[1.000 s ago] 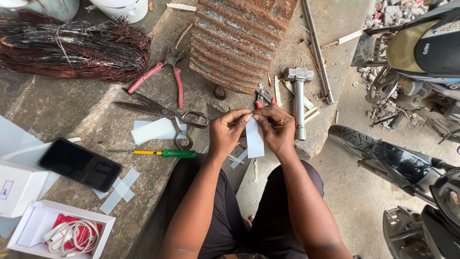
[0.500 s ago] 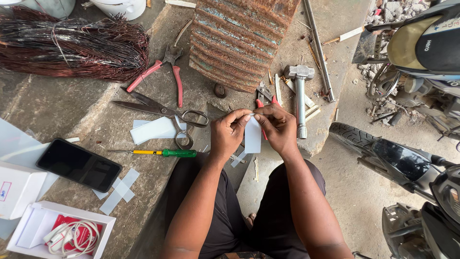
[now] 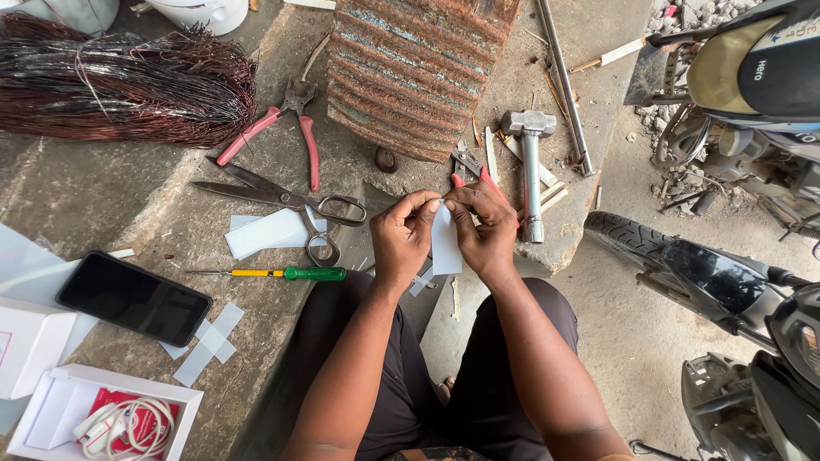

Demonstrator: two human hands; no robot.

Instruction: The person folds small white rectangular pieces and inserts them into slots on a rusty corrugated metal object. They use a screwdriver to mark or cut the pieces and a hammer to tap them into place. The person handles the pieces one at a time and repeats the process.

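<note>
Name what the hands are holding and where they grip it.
Both the left hand and right hand pinch a small white paper strip at its top edge.

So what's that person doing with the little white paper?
A person sits at a concrete slab, holding a small white strip up between both hands. The left hand and right hand pinch its top edge with their fingers. On the slab lie big scissors, red-handled pliers, a green and yellow screwdriver, a hammer, more white strips, a black phone and a bundle of copper wire.
</note>
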